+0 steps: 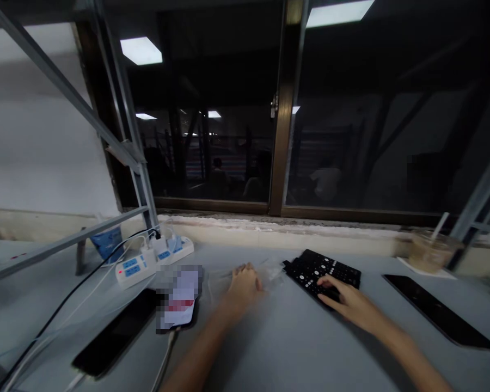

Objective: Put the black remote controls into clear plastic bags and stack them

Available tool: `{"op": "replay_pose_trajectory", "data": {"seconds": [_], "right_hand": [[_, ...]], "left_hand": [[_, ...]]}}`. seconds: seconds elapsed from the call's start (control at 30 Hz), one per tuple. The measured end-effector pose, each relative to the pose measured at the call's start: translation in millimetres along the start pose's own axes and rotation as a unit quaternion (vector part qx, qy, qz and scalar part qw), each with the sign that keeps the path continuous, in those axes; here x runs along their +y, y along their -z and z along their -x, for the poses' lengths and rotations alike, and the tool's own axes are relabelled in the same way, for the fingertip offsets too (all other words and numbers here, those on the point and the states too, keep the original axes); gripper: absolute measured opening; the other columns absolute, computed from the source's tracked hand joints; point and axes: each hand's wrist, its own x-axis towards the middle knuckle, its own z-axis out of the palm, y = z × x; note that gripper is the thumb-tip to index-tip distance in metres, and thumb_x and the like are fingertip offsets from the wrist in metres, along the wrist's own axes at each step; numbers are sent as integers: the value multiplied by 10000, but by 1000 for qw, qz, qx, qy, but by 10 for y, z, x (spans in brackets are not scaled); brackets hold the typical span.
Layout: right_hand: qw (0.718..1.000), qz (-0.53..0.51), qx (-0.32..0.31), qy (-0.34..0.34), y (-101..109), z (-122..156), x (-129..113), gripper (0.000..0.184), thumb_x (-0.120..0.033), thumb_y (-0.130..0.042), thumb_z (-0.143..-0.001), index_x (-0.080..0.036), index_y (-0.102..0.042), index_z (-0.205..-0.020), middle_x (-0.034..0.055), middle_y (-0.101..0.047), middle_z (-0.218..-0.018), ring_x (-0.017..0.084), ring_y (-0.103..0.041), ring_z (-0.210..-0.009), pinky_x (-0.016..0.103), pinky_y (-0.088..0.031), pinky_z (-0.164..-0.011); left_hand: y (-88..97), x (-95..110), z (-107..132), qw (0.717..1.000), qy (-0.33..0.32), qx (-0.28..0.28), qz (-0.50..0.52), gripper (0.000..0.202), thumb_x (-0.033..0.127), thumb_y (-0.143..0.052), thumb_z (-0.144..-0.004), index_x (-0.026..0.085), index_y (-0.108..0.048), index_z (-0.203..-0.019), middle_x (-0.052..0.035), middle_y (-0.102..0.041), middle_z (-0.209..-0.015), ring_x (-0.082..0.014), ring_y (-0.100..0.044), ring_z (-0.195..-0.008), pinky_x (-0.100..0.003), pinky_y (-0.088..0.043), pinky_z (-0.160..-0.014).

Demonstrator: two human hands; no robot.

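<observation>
My left hand point(244, 288), somewhat blurred, is closed with its fingers curled on a crumpled sheet of clear plastic point(271, 269), which shows on both sides of the hand. To the right lies a flat black sheet point(310, 269) with rows of white round marks and small pale symbols. Thumb and forefinger of my right hand point(347, 302) rest on its near right part, spread apart; the other fingers are partly hidden. Several thin black layers seem to overlap at the sheet's left edge.
Left of my hands lie a lit phone point(183, 296) and a dark phone point(116, 332), both with cables. A white power strip point(155, 261) stands behind them. At right are a black tablet-like slab point(436, 310) and an iced drink cup point(430, 253). Metal frame bars point(122, 109) rise at left.
</observation>
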Motion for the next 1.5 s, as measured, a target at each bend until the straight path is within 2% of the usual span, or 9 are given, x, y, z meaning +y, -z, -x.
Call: {"op": "replay_pose_trajectory", "data": {"seconds": [0.17, 0.4, 0.63, 0.7, 0.83, 1.03, 1.1, 1.33, 1.5], "right_hand": [[999, 17, -11, -38, -22, 3, 64, 440, -526, -481, -741, -286, -563, -1100, 43, -655, -933, 213, -610, -809, 321, -463, -707], [999, 32, -25, -32, -38, -28, 142, 478, -521, -537, -703, -273, -569, -1110, 52, -640, -912, 204, -596, -755, 320, -450, -678], [1000, -4, -25, -19, -83, -67, 155, 518, -471, -613, -642, -221, -585, -1095, 59, -640, -920, 216, -587, -857, 325, -439, -749], [999, -17, -27, -17, -89, -69, 136, 529, -452, -626, -630, -204, -587, -1096, 67, -649, -935, 225, -586, -883, 334, -435, -774], [998, -34, -47, -2, -108, -63, 109, 465, -404, -604, -652, -181, -611, -1061, 78, -663, -976, 241, -594, -901, 348, -440, -793], [999, 36, -27, -4, -149, -63, 99, 418, -361, -549, -699, -152, -622, -1054, 114, -645, -1056, 270, -578, -974, 378, -427, -840], [999, 49, -12, 4, -140, -63, 76, 412, -339, -526, -722, -160, -602, -1086, 107, -634, -1087, 258, -571, -1002, 367, -419, -859], [994, 97, 6, 42, -70, -56, -21, 370, -376, -450, -810, -235, -565, -1132, 55, -653, -1064, 240, -605, -960, 369, -458, -813], [985, 130, 53, 96, 19, -36, -52, 371, -299, -418, -844, -295, -514, -1203, 26, -627, -1126, 211, -599, -990, 355, -485, -785]], "left_hand": [[-101, -164, -65, 1000, -8, -2, -9, 80, 198, -547, -708, 192, -626, -723, -19, -589, -958, -156, -534, -942, -285, -388, -827], [-175, -315, -196, 988, 72, 101, -93, 181, 225, -431, -828, 169, -564, -937, -85, -552, -1042, -209, -522, -989, -374, -365, -877], [-212, -426, -250, 959, 117, 191, -173, 382, 379, -383, -869, 185, -480, -1183, -126, -518, -1175, -222, -539, -1012, -353, -387, -894], [-215, -449, -252, 958, 114, 191, -182, 354, 338, -405, -863, 168, -528, -1148, -142, -518, -1187, -231, -532, -1035, -359, -385, -906], [-162, -466, -234, 960, 82, 197, -182, 266, 218, -397, -856, 172, -645, -941, -125, -534, -1187, -219, -551, -1007, -346, -399, -887], [-73, -382, -192, 934, 34, 327, -138, 183, 200, -441, -810, 182, -610, -876, -111, -502, -1249, -218, -516, -1071, -370, -364, -907], [-78, -331, -176, 931, 14, 342, -123, 152, 174, -463, -774, 184, -577, -872, -105, -494, -1259, -211, -500, -1092, -366, -357, -908], [-119, -151, -113, 963, -56, 246, -99, 156, 78, -436, -707, 203, -500, -775, -70, -505, -1237, -188, -479, -1101, -338, -314, -948], [-92, -66, -75, 983, -119, 100, -101, 270, 25, -376, -706, 200, -513, -858, -14, -629, -907, -156, -555, -922, -278, -344, -883]]}}
